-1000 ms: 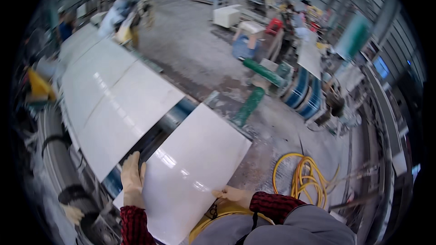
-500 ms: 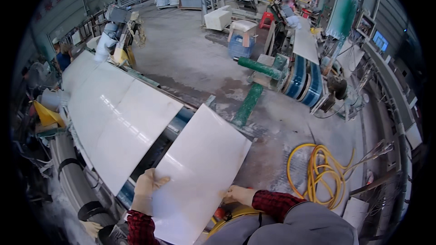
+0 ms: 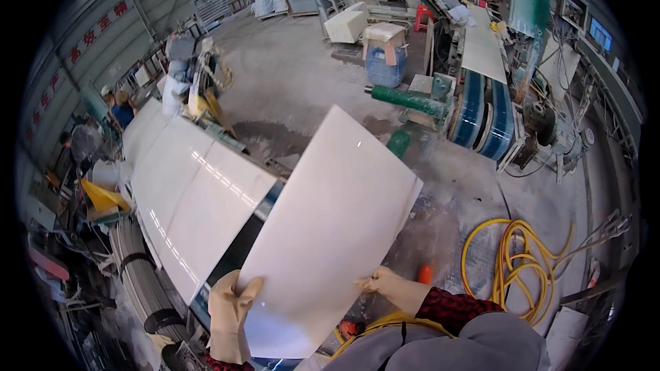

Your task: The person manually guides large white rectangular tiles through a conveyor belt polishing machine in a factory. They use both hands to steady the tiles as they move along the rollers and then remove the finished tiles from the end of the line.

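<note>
A large white stone slab [image 3: 330,227] with a polished face is tilted up in front of me, held off the conveyor. My left hand [image 3: 232,309], in a cream rubber glove, grips its left edge near the lower corner, thumb lying over the face. At the opposite edge my right hand [image 3: 393,287], gloved the same way, pinches the slab; its fingers behind are hidden. More polished slabs [image 3: 185,199] lie end to end along the conveyor to the left, and a strip of its dark blue belt [image 3: 268,203] shows beside them.
To the right, a coiled yellow hose [image 3: 512,261] lies on the wet floor. Farther off stands a second conveyor with blue belts [image 3: 471,113] and a green roller [image 3: 407,101]. A blue drum [image 3: 385,67] is behind it. Grey pipes [image 3: 141,275] run at lower left; people work in the distance.
Both hands have raised the slab and shifted it to the right, its far edge tipping higher. My view has turned left, and more of the orange object on the floor shows.
</note>
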Action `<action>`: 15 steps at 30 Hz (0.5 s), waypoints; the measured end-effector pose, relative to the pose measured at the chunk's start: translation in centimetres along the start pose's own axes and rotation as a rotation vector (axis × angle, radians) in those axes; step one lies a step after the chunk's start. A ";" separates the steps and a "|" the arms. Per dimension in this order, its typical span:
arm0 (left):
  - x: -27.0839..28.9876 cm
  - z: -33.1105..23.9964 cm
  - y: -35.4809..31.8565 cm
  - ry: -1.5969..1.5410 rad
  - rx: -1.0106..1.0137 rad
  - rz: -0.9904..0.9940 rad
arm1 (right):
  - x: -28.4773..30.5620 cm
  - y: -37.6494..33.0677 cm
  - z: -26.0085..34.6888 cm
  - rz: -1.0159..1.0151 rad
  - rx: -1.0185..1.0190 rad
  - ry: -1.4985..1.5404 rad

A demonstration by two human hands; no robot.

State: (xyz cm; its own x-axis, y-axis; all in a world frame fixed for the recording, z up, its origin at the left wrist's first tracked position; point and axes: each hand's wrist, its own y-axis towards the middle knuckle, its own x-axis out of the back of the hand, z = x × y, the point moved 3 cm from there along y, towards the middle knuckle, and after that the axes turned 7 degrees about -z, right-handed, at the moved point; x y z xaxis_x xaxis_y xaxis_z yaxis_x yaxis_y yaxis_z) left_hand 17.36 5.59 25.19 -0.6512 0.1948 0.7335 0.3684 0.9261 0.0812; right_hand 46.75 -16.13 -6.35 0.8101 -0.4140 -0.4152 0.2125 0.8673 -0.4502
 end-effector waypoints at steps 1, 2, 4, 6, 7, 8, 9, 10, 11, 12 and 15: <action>-1.7 -1.7 0.5 -0.060 0.012 -0.013 | 2.2 0.6 2.6 0.022 0.086 0.023; -3.9 -3.7 1.1 -0.122 0.025 -0.022 | 4.6 1.0 5.1 -0.012 0.125 0.003; -8.3 -7.8 3.5 -0.187 0.033 -0.041 | 9.9 0.5 10.5 -0.079 0.248 0.013; -13.5 -12.2 5.9 -0.320 -0.059 -0.051 | 15.5 0.3 16.6 -0.191 0.336 -0.072; -16.7 -14.3 6.9 -0.444 -0.093 -0.039 | 18.4 -0.1 19.7 -0.238 0.378 -0.154; -19.5 -16.2 8.4 -0.450 -0.057 -0.006 | 21.3 -1.0 22.5 -0.311 0.394 -0.290; -22.3 -18.2 9.5 -0.495 -0.102 0.026 | 23.9 -2.3 25.3 -0.374 0.437 -0.216; -24.8 -20.1 10.7 -0.528 -0.127 0.050 | 26.1 -3.6 27.9 -0.457 0.466 -0.189; -27.3 -22.1 11.7 -0.597 -0.168 0.083 | 28.2 -5.0 30.4 -0.535 0.494 -0.157; -30.4 -24.1 12.6 -0.643 -0.177 0.088 | 30.3 -6.4 32.7 -0.588 0.480 -0.154; -37.8 -27.8 13.9 -0.738 -0.122 0.209 | 35.1 -10.8 37.8 -0.723 0.447 -0.116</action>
State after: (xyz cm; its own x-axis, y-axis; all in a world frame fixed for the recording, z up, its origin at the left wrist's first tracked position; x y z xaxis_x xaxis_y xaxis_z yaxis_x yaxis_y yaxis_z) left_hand 65.57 2.09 17.36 -0.8177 0.5658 0.1063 0.5748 0.8127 0.0959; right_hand 93.50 -29.60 13.84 0.4379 -0.8975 -0.0516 0.8740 0.4384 -0.2096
